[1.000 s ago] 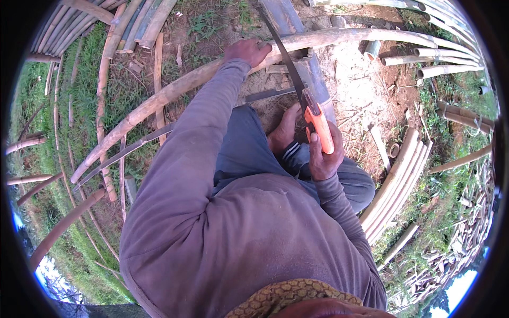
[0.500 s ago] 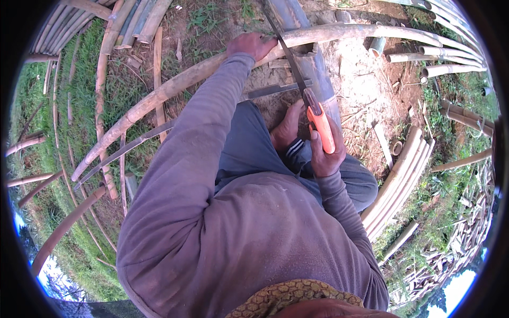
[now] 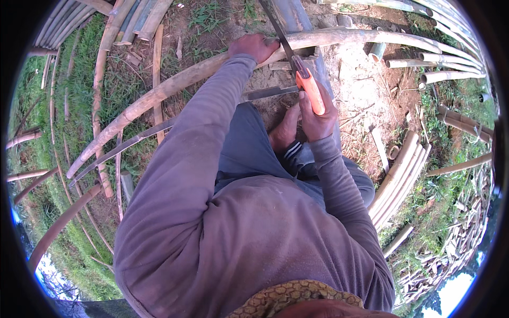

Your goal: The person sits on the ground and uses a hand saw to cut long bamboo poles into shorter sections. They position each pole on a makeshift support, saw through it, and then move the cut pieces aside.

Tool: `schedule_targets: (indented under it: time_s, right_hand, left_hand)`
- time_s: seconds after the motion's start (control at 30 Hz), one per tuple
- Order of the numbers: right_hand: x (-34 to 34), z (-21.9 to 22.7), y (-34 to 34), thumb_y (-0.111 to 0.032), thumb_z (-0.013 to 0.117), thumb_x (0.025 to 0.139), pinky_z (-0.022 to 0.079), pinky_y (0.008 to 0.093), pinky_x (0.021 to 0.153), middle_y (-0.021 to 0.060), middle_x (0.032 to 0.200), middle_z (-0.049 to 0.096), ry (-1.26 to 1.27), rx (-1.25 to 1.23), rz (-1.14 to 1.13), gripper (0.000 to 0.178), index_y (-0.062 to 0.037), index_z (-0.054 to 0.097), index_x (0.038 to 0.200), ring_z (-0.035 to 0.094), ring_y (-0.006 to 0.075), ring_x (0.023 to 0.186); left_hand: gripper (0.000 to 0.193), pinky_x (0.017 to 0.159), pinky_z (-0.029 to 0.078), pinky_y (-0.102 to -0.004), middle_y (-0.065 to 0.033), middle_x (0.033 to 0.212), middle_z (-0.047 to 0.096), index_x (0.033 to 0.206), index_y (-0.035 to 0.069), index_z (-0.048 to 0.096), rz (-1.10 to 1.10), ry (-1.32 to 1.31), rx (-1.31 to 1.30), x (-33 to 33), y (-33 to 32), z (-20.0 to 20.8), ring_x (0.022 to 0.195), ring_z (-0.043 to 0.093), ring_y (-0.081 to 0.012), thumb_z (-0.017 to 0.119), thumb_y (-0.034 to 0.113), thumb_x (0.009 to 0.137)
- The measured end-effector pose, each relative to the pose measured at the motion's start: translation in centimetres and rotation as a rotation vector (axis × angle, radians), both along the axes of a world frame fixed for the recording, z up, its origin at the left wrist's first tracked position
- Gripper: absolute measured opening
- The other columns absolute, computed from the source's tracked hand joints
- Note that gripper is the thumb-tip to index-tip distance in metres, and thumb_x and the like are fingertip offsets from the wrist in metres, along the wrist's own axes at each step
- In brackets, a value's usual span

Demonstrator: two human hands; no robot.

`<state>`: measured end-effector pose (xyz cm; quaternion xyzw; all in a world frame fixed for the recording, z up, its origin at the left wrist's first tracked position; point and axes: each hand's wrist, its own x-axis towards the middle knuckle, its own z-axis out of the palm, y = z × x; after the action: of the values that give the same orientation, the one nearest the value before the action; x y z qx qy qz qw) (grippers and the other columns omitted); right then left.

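Observation:
A long pale bamboo pole [image 3: 175,85] runs in a curve from the lower left to the far right. My left hand [image 3: 253,48] is closed over it, just left of the saw. My right hand [image 3: 320,117] grips the orange handle of a handsaw [image 3: 313,94]. Its dark blade slants up and away across the pole, beside my left fingers. Under the pole lies a thick grey-blue bamboo piece [image 3: 290,17]. Whether the teeth have cut into the pole cannot be made out. A dark flat strip [image 3: 273,92] lies nearer my legs, partly hidden by my left arm.
Cut bamboo lengths [image 3: 398,175] lie side by side at my right. More poles [image 3: 450,62] are stacked at the far right, and others [image 3: 139,24] at the far left. My bare foot [image 3: 286,127] rests near the saw handle. Split scraps [image 3: 461,238] cover the ground at lower right.
My right hand has pushed the saw forward and slightly left, so its handle is now close to the pole. My left hand stays on the pole.

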<state>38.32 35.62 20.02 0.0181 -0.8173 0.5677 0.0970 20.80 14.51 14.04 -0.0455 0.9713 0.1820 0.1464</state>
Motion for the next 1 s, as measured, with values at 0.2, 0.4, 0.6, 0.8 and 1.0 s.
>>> schedule_targets:
  time_s: [0.2, 0.4, 0.6, 0.8, 1.0]
  right_hand:
    - [12.1, 0.4, 4.7, -0.010, 0.072, 0.099, 0.057, 0.0379, 0.103, 0.0219, 0.133, 0.072, -0.122, -0.115, -0.033, 0.050, 0.0083, 0.058, 0.144, 0.072, 0.0262, 0.121]
    - [6.8, -1.4, 2.8, -0.009, 0.072, 0.099, 0.058, 0.0376, 0.098, 0.0215, 0.129, 0.074, -0.031, 0.041, 0.000, 0.047, 0.0087, 0.060, 0.141, 0.074, 0.0265, 0.116]
    - [-2.9, -1.4, -1.7, -0.008, 0.072, 0.103, 0.058, 0.0302, 0.090, 0.0120, 0.122, 0.074, 0.002, -0.086, -0.014, 0.041, 0.0046, 0.064, 0.141, 0.070, 0.0151, 0.104]
    - [3.1, -0.8, 0.1, -0.007, 0.074, 0.099, 0.058, 0.0278, 0.081, 0.0139, 0.117, 0.077, 0.013, -0.124, -0.127, 0.043, 0.0065, 0.064, 0.139, 0.071, 0.0137, 0.094]
    - [4.0, -0.8, 1.3, -0.007, 0.075, 0.097, 0.059, 0.0336, 0.088, 0.0178, 0.122, 0.076, 0.048, -0.004, -0.062, 0.045, 0.0073, 0.064, 0.139, 0.074, 0.0209, 0.103]
  left_hand:
    - [0.075, 0.106, 0.055, -0.0519, -0.0166, 0.129, 0.075, 0.142, 0.015, 0.066, -0.147, 0.014, 0.009, 1.3, -1.2, 1.2, 0.120, 0.073, -0.0356, 0.070, 0.065, 0.087]
    - [0.073, 0.097, 0.059, -0.0504, -0.0192, 0.122, 0.076, 0.145, 0.012, 0.059, -0.182, 0.050, 0.009, 1.0, -1.2, -0.2, 0.113, 0.073, -0.0388, 0.080, 0.043, 0.082]
    - [0.064, 0.098, 0.059, -0.0501, -0.0179, 0.122, 0.077, 0.140, 0.013, 0.064, -0.163, 0.009, 0.003, 0.8, -1.1, 1.4, 0.114, 0.074, -0.0381, 0.078, 0.041, 0.084]
    - [0.066, 0.111, 0.050, -0.0514, -0.0184, 0.129, 0.075, 0.139, 0.013, 0.066, -0.125, 0.002, 0.052, 1.3, -1.0, 2.0, 0.124, 0.071, -0.0352, 0.067, 0.057, 0.091]
    - [0.077, 0.112, 0.049, -0.0524, -0.0168, 0.134, 0.074, 0.142, 0.016, 0.067, -0.059, 0.021, 0.112, 0.3, -0.9, -0.9, 0.127, 0.069, -0.0344, 0.049, 0.074, 0.095]
